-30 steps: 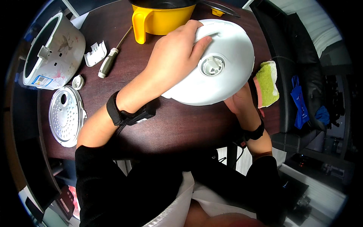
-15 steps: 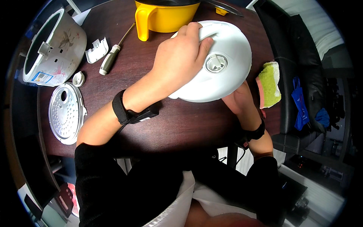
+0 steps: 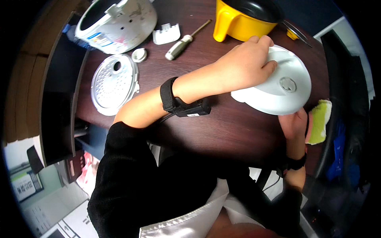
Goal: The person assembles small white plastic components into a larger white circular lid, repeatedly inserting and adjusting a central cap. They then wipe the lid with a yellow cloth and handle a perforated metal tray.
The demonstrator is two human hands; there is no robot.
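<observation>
A white round rice cooker lid is held up over the brown table, tilted, with a round fitting near its middle. My left hand reaches across and is closed on its upper left part, the thumb lying on the top face. My right hand supports the lid from below at the lower right edge. The right fingers are mostly hidden under it. A black strap circles each wrist, and a small black box is attached at the left one.
The white cooker body, a perforated inner lid, a small white cap, a white plastic piece and a screwdriver lie left. Behind stands a yellow pot beside a pan lid. A green cloth lies right.
The view has swung, so the table things sit farther right in the picture. Both hands still hold the white lid, which now shows flatter and more tilted.
</observation>
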